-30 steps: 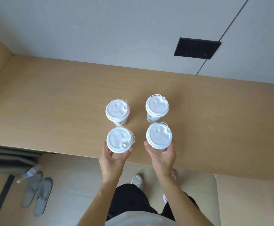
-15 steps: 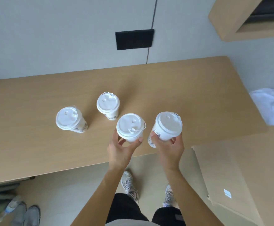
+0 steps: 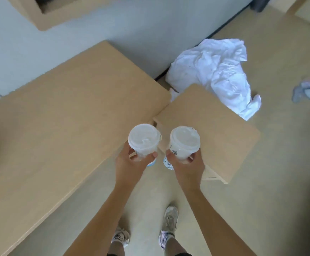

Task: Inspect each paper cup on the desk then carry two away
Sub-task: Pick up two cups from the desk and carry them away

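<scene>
I hold two white paper cups with white plastic lids, one in each hand, upright and side by side in the air. My left hand (image 3: 132,164) grips the left cup (image 3: 144,138) from below and behind. My right hand (image 3: 186,166) grips the right cup (image 3: 184,140), which shows a dark and blue print low on its side. Both cups hang over the right end of the wooden desk (image 3: 58,117) and the gap beside it. The other two cups are out of view.
A lower wooden board or tabletop (image 3: 215,130) stands right of the desk. Crumpled white cloth (image 3: 218,71) lies on the floor behind it. A small bluish item (image 3: 305,91) lies at far right. A wooden wall shelf (image 3: 45,13) is at top left. My shoes (image 3: 169,224) are below.
Both cups have come off the desk and moved right with me. My view has swung right, so the two remaining cups have left the frame and the floor shows.
</scene>
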Demonstrator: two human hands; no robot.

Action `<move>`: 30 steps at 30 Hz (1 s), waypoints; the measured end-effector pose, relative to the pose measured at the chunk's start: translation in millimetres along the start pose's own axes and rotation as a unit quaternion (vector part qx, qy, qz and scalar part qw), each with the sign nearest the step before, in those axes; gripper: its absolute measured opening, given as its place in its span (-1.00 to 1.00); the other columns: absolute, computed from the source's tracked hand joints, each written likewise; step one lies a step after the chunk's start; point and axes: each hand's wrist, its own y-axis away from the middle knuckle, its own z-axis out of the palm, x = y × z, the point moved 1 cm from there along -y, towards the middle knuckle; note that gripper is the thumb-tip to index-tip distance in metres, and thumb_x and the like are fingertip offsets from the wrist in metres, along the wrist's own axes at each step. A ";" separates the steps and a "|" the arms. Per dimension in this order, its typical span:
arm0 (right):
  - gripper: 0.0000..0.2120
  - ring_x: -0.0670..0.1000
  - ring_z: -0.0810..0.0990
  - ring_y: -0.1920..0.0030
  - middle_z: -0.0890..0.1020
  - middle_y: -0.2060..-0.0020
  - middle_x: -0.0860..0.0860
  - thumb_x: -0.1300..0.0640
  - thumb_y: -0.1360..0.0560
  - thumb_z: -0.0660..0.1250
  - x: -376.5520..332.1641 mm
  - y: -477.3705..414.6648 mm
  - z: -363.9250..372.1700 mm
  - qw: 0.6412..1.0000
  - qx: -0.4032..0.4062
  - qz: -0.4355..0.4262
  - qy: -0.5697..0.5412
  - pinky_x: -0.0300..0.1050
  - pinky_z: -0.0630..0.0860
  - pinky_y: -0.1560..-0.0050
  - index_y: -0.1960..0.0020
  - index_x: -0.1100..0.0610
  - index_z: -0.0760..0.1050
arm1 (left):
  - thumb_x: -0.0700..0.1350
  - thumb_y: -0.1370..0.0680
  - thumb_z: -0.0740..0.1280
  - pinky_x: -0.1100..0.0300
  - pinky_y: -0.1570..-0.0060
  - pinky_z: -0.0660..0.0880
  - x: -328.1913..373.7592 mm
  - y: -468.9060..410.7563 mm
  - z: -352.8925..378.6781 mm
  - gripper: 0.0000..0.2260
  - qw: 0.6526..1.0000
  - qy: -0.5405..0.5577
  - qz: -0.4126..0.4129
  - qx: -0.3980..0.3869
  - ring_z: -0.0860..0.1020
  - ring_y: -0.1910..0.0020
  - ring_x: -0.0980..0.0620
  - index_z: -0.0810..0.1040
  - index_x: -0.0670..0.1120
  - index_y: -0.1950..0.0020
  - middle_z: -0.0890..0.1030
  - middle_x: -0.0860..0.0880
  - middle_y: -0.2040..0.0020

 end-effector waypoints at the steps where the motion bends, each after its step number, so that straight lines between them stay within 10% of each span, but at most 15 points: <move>1: -0.44 -0.32 0.65 0.05 0.69 0.09 -0.33 0.14 -0.29 0.71 9.0 -16.1 -22.8 1.000 0.022 0.007 0.000 -0.49 0.50 0.09 -0.08 -0.27 0.50 | -0.10 -0.30 0.70 0.41 -0.01 0.56 3.0 -4.4 31.4 -0.42 1.000 -0.006 0.009 -0.018 0.65 -0.04 0.32 0.58 0.17 -0.24 0.71 0.25 -0.02; 14: -0.35 -0.21 0.65 -0.07 0.65 -0.03 -0.24 0.06 -0.27 0.73 193.9 -195.0 -196.2 0.973 0.211 0.088 0.014 -0.28 0.52 -0.02 -0.15 -0.28 0.41 | -0.15 -0.29 0.70 0.32 -0.16 0.55 -76.8 -63.6 355.8 -0.32 0.971 -0.056 0.095 -0.214 0.62 -0.20 0.21 0.53 0.09 -0.34 0.66 0.19 -0.20; 24: -0.20 -0.38 0.57 -0.02 0.57 -0.08 -0.28 0.12 -0.24 0.74 272.5 -233.9 -199.6 0.965 0.222 0.140 0.010 -0.53 0.47 0.17 -0.28 -0.20 0.34 | -0.15 -0.29 0.71 0.03 -0.23 0.59 -148.1 -89.8 414.2 -0.28 0.973 -0.082 0.077 -0.204 0.63 -0.21 0.12 0.48 0.17 -0.34 0.65 0.18 -0.21; 30: -0.19 0.00 0.61 -0.14 0.60 -0.15 -0.13 0.13 -0.24 0.71 278.4 -237.9 -193.9 0.956 0.250 0.154 0.021 -0.04 0.57 -0.10 -0.29 -0.21 0.31 | -0.10 -0.34 0.67 -0.14 -0.26 0.58 -163.0 -94.8 413.6 -0.35 0.971 -0.081 0.060 -0.219 0.64 -0.23 -0.03 0.52 0.12 -0.37 0.68 -0.01 -0.22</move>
